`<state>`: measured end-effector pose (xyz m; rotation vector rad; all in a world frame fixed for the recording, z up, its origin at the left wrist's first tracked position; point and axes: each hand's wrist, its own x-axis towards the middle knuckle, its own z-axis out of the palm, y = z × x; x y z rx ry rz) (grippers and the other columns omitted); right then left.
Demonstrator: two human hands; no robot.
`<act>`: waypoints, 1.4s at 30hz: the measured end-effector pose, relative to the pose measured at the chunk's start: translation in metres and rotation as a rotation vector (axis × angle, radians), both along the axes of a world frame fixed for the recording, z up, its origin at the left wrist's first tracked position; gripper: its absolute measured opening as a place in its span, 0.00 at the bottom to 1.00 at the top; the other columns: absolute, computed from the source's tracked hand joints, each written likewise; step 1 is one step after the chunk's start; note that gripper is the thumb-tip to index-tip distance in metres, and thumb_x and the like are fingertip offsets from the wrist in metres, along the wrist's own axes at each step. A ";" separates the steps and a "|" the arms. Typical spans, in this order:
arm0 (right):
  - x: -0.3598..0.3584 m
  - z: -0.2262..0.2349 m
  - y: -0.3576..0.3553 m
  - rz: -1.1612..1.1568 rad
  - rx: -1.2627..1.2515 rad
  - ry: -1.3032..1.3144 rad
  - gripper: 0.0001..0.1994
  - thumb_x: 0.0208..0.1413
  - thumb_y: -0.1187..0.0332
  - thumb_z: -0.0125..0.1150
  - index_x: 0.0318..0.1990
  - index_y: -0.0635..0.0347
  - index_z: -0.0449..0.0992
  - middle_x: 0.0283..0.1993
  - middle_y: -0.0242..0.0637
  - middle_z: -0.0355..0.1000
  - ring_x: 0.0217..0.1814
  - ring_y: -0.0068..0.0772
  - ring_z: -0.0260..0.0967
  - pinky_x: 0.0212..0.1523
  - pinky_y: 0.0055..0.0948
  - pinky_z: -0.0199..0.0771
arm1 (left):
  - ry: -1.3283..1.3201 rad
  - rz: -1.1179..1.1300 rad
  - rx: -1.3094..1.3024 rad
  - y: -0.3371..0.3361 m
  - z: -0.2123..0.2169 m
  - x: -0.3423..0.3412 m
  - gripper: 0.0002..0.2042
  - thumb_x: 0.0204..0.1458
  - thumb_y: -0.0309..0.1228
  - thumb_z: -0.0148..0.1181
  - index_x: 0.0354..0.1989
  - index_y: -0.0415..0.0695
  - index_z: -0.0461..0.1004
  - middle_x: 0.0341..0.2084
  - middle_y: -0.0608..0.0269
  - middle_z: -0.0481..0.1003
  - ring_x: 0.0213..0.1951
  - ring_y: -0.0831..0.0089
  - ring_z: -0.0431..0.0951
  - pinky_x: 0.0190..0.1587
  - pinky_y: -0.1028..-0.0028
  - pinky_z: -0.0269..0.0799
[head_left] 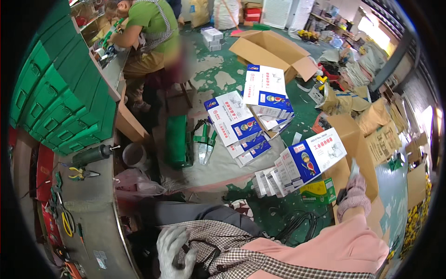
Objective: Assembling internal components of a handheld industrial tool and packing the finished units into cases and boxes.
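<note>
My left hand [175, 251], in a grey-white glove, is at my lap by the checked apron [227, 239]. Its fingers are loosely bent and apart, with nothing visible in them. My right arm reaches out to the right, and my right hand [354, 170] is at the opening of a tall cardboard carton [360, 139]. Only a narrow pale part of that hand shows beyond the checked cuff, so its fingers and anything in them cannot be made out. Nearest to it are a fanned row of white-and-blue printed boxes [311, 160] and a green-and-yellow box [318, 191].
More printed boxes [230, 116] lie stacked on a cloth-covered surface, beside green-handled tools [203, 144] and a green case [179, 142]. At left, a bench [95, 200] holds pliers [83, 174]. Green cases [51, 102] rise behind it. A co-worker [151, 37] sits far left.
</note>
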<state>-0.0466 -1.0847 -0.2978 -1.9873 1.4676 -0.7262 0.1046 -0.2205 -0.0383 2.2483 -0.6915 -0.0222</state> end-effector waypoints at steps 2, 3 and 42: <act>0.013 -0.034 0.011 -0.259 0.251 -0.125 0.36 0.63 0.46 0.55 0.69 0.66 0.62 0.73 0.47 0.59 0.71 0.45 0.58 0.69 0.38 0.59 | 0.178 -0.091 0.014 -0.029 0.002 0.027 0.24 0.57 0.34 0.64 0.59 0.37 0.70 0.57 0.47 0.73 0.59 0.52 0.72 0.63 0.56 0.65; 0.001 -0.034 0.000 -0.258 0.257 -0.117 0.36 0.63 0.46 0.55 0.69 0.66 0.62 0.73 0.47 0.59 0.71 0.45 0.58 0.69 0.38 0.59 | 0.373 -0.158 -0.021 -0.046 0.002 0.046 0.22 0.55 0.34 0.66 0.56 0.38 0.72 0.57 0.52 0.73 0.62 0.53 0.69 0.64 0.57 0.62; 0.259 0.107 0.275 1.033 0.766 -0.057 0.34 0.65 0.54 0.56 0.72 0.63 0.56 0.69 0.44 0.62 0.72 0.36 0.58 0.74 0.36 0.52 | 0.728 0.006 -0.505 -0.158 -0.155 0.073 0.58 0.46 0.27 0.76 0.74 0.49 0.29 0.66 0.50 0.57 0.67 0.62 0.60 0.65 0.63 0.68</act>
